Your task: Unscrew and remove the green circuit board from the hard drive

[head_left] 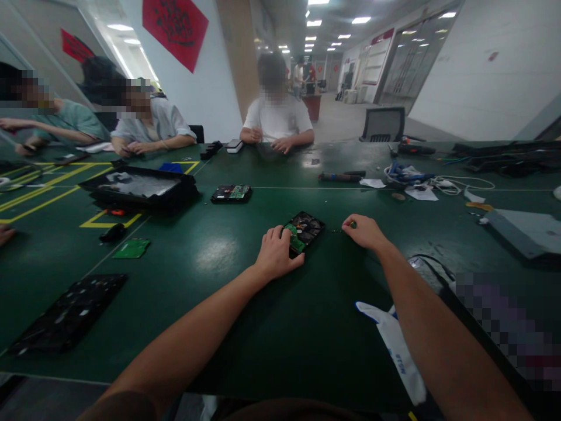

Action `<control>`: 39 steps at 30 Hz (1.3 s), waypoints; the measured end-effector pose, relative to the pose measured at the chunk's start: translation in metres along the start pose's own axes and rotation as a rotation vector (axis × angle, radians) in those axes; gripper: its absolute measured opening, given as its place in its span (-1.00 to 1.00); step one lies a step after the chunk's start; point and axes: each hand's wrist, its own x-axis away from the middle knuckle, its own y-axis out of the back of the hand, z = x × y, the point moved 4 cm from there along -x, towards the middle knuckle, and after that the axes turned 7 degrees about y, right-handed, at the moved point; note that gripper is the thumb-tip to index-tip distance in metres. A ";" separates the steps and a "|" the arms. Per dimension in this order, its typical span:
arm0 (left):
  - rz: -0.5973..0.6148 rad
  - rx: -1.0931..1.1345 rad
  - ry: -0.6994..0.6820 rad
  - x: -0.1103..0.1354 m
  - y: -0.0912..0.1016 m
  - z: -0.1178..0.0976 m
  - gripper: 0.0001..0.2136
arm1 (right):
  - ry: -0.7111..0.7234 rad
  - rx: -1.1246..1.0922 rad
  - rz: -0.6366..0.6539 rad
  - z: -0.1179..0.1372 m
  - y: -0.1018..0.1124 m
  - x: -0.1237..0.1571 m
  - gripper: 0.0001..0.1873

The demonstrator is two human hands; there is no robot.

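Observation:
A black hard drive (312, 224) with a green circuit board lies on the green table, in front of me. My left hand (277, 252) grips its left side, fingers over the far left edge and thumb at the near corner. To the right of the drive, my right hand (364, 231) is closed in a pinch low over the table. Between its fingers shows a yellowish bit of what looks like a small screwdriver (353, 224), mostly hidden. Tiny metal pieces or a thin tip show just left of these fingertips, apart from the drive.
Another drive (231, 193), a black tray (139, 186), a loose green circuit board (132, 248) and a flat black panel (70, 313) lie leftward. A white glove (397, 351) lies under my right forearm. Rightward are a grey metal box (526, 234) and cables. Several people sit opposite.

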 end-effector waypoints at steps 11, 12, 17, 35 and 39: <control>0.068 0.034 -0.104 -0.006 0.002 0.004 -0.36 | 0.214 0.116 0.006 0.032 -0.002 0.001 -0.89; 0.076 0.037 -0.116 -0.008 0.001 0.003 -0.36 | 0.209 0.129 0.014 0.033 -0.003 0.001 -0.88; 0.123 0.063 -0.195 -0.019 -0.003 -0.008 -0.34 | 0.194 0.173 0.019 0.030 -0.002 0.002 -0.83; 0.365 0.338 -0.373 0.000 0.026 0.008 -0.32 | 0.267 -0.155 0.004 0.084 0.021 0.007 -0.85; 0.412 0.368 -0.427 0.005 0.026 -0.002 -0.30 | 0.290 -0.135 0.065 0.100 0.015 0.010 -0.87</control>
